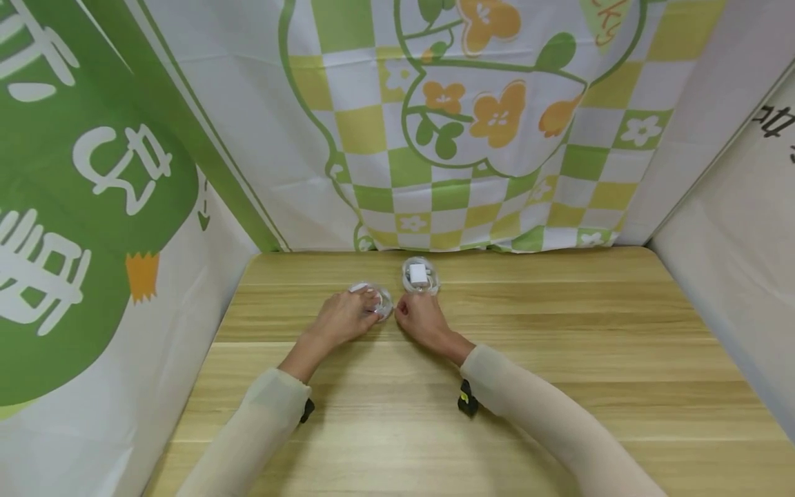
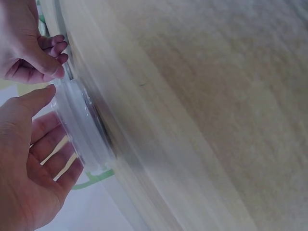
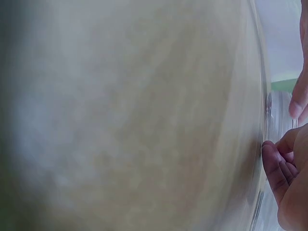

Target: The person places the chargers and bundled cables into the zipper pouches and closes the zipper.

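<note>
In the head view my left hand (image 1: 345, 314) grips a clear round plastic container (image 1: 386, 304) from its left side. Something white lies inside it, partly hidden by the fingers. The left wrist view has this container (image 2: 85, 129) low on the table, the thumb at its near edge and the fingers spread along its far side. Beside its right edge is my right hand (image 1: 424, 319), fingers curled in and thumb against them, fingertips right at the rim. Nothing shows in that hand. Just beyond it stands a second clear round container (image 1: 406, 283) with a white charger plug (image 1: 419, 274) and cable.
Both containers are near the back edge of a wood-grain table (image 1: 559, 331). A printed cloth (image 1: 428, 186) hangs behind it, with more cloth panels at the left and right. Dark bands (image 1: 467, 399) sit under the wrists.
</note>
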`<state>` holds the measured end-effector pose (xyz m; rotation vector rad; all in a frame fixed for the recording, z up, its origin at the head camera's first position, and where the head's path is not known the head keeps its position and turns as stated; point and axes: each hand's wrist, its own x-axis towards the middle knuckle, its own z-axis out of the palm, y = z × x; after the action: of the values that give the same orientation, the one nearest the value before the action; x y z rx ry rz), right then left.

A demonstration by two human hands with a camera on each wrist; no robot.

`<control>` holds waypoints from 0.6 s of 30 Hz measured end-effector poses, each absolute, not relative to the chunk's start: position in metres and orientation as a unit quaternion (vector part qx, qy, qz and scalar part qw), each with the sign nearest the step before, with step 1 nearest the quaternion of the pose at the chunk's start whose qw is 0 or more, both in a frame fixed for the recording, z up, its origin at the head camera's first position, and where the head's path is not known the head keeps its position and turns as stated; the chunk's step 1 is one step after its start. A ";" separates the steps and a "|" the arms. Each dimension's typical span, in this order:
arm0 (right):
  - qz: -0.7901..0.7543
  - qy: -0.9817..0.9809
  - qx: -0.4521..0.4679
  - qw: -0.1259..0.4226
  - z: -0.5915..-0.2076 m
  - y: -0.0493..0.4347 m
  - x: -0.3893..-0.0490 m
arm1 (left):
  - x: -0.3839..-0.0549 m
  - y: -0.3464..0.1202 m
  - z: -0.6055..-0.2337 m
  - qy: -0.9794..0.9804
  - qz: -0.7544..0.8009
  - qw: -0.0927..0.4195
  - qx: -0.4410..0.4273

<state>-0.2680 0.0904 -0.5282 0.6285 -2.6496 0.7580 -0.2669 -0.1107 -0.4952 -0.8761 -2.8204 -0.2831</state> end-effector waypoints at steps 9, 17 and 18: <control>0.265 -0.917 0.249 0.163 -0.532 0.085 -0.254 | -0.266 -0.111 -0.497 -0.949 -0.092 0.092 -0.287; 0.262 -0.919 0.243 0.169 -0.534 0.085 -0.254 | -0.271 -0.112 -0.498 -0.945 -0.099 0.078 -0.303; 0.261 -0.919 0.243 0.167 -0.534 0.086 -0.255 | -0.271 -0.113 -0.498 -0.945 -0.099 0.075 -0.303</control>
<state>-0.2548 0.0862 -0.5341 0.6902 -2.6154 0.7434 -0.2707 -0.1127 -0.4981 -0.9088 -2.8335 -0.2969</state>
